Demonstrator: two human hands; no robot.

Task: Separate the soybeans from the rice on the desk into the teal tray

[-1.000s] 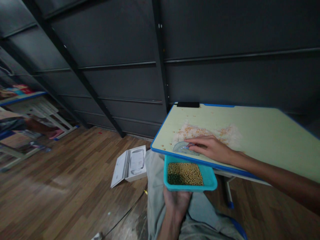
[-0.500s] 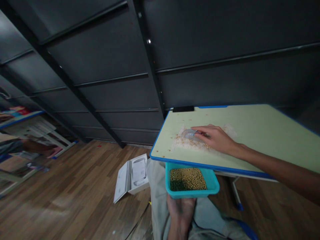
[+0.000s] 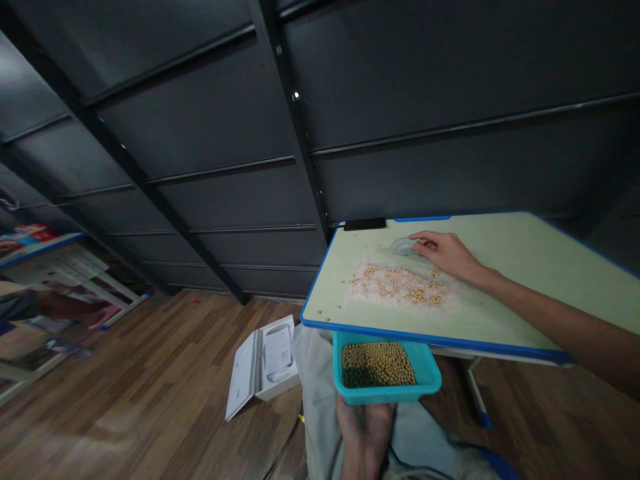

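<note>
My right hand (image 3: 443,253) pinches a clear, half-round plastic protractor (image 3: 403,247) over the far side of the pale green tabletop (image 3: 525,273). Just nearer to me, white rice-like grains (image 3: 365,293) and scattered yellow beans (image 3: 425,295) lie in a wide patch. Below the table's front edge, my left hand (image 3: 365,423) supports a teal plastic tray (image 3: 427,377) from underneath; its fingers are partly hidden by the tray. Inside the tray are yellow beans (image 3: 390,360) and a smaller heap of dark green beans (image 3: 356,377).
A flat black object (image 3: 365,224) lies at the table's back left corner. On the wooden floor, an open white box (image 3: 275,357) stands left of my leg, near a dark cable (image 3: 285,447). Dark wall panels rise behind. Another person's leg (image 3: 70,308) shows far left by another table.
My right hand has moved the protractor away from me, off the grain patch, which now shows more fully. My left hand still holds the tray in about the same place.
</note>
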